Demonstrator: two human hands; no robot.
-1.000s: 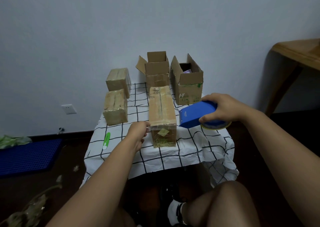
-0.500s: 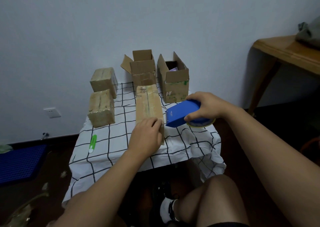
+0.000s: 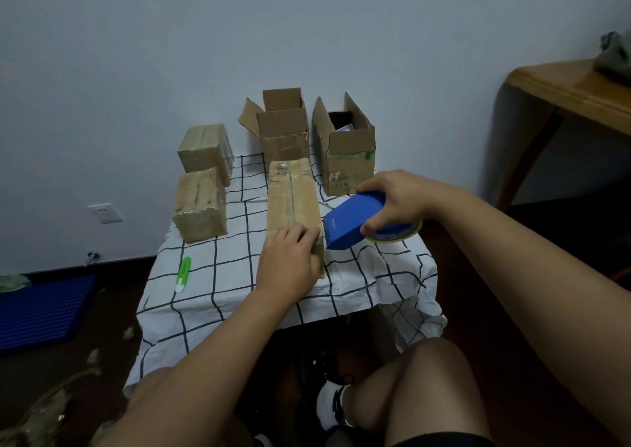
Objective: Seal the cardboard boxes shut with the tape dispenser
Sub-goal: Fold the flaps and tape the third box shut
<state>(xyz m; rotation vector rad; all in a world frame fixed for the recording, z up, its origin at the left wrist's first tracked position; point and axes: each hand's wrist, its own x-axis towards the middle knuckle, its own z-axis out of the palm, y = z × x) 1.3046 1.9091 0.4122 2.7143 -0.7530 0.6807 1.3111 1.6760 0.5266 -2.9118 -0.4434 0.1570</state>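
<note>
A long closed cardboard box lies lengthwise in the middle of the checked tablecloth. My left hand rests flat over its near end, fingers pressing the top. My right hand grips the blue tape dispenser, whose front edge sits at the box's near right corner. Two taped boxes, one in front of the other, stand at the left. Two boxes with raised flaps, one beside the other, stand at the back.
A green and white utility knife lies on the cloth at the left. A wooden table stands at the right, a blue mat lies on the floor at the left. My knees are below the table's front edge.
My left hand has moved from the box's near left corner onto its near end and now presses it. The dispenser has come up against the box's right corner. The view shifted.
</note>
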